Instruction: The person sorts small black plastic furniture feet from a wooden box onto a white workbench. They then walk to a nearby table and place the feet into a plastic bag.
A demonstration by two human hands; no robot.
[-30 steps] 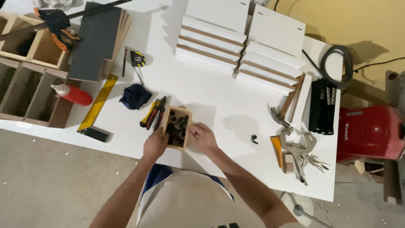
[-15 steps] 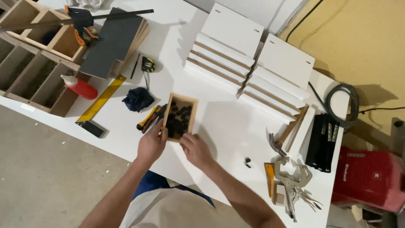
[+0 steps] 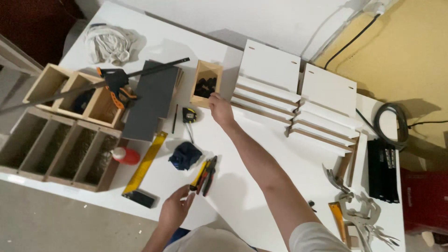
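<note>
Head view: white table (image 3: 261,186) against white wall; right hand (image 3: 220,108) open touching wooden box (image 3: 206,83), left hand (image 3: 175,210) open.

The small wooden box (image 3: 206,84) has moved from the near edge to the far side, the right hand (image 3: 220,108) reaching after it; the left hand (image 3: 175,209) has dropped back beside the pliers (image 3: 205,174).

On the white table (image 3: 261,163), the right hand (image 3: 220,108) stretches far across, its fingers touching the near right corner of a small wooden box (image 3: 206,84) filled with dark pieces. The left hand (image 3: 175,210) rests at the near edge, fingertips at the handles of the pliers (image 3: 205,173). A dark blue cloth (image 3: 185,155) lies just left of the pliers, with a tape measure (image 3: 189,115) farther off and a yellow square (image 3: 142,168) to the left.
</note>
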